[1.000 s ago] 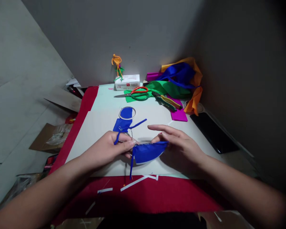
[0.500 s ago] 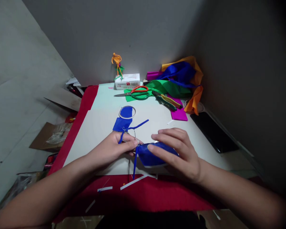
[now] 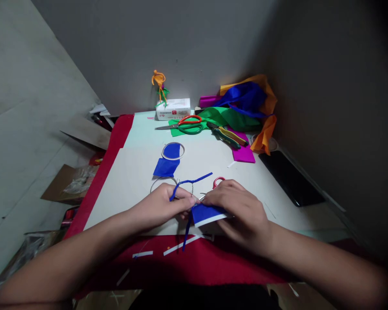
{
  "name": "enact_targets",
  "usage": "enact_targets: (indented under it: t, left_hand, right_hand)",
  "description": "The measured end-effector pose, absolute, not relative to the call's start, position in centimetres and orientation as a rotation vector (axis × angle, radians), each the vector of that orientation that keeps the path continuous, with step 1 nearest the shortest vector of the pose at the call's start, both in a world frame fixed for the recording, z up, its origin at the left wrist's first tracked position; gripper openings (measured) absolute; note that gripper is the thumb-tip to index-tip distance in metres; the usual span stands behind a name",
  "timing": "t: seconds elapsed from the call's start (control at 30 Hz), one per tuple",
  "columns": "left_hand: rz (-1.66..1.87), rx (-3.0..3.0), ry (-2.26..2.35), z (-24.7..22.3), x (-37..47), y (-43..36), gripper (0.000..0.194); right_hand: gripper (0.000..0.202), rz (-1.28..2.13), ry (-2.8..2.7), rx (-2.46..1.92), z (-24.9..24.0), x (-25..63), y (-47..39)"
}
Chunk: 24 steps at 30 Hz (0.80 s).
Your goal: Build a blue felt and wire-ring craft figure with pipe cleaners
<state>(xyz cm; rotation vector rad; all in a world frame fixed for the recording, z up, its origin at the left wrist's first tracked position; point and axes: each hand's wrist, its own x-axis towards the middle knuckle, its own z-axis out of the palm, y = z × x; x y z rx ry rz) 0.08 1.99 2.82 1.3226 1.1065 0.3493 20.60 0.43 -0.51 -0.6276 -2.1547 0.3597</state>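
Observation:
My left hand (image 3: 163, 206) pinches a thin twisted-wire frame (image 3: 192, 188) whose arms are wrapped in blue crepe paper (image 3: 198, 178); another blue wrapped length (image 3: 186, 234) hangs below the fingertips. My right hand (image 3: 241, 209) is closed on a blue paper piece (image 3: 207, 213) with a white strip along its lower edge. Its fingertips come close to those of the left hand, where paper and wire meet; the exact contact is hidden. Small red-handled scissors (image 3: 218, 181) show just behind the right knuckles. A thin ring (image 3: 153, 186) lies partly behind the left hand.
A tape roll (image 3: 183, 151) rests on blue paper. Farther back are large scissors (image 3: 190, 125), pliers (image 3: 226, 137), coloured crepe paper (image 3: 245, 101) and an orange wire figure (image 3: 158, 82) on a white box (image 3: 177, 110). A black phone (image 3: 291, 178) lies right; white paper scraps (image 3: 142, 254) lie in front.
My right hand's spread fingers have closed on the blue paper and moved towards the left fingertips. The wire frame has shifted slightly right and down, and the red-handled scissors now show.

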Motion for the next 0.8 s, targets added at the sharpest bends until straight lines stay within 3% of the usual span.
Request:
enact_targets:
  t: [0.17,0.33,0.67,0.8]
  left_hand:
    - [0.365,1.187,0.921,2.1,-0.2,1.8,0.024]
    - [0.334,1.02,0.868,1.9,-0.1,1.8,0.039]
    - [0.27,1.206,1.055,1.6,0.7,1.4,0.008]
    - [0.245,1.224,1.085,1.7,0.7,0.9,0.01]
  right_hand:
    - [0.027,0.533,-2.06,-0.769,-0.7,20.7,0.5]
    - [0.026,0.556,-1.986,-0.817,-0.9,20.7,0.6]
    - [0.023,0.598,-2.009,-0.827,-0.6,20.9,0.9]
    - [0.014,0.844,-1.947,-1.03,0.1,20.7,0.9]
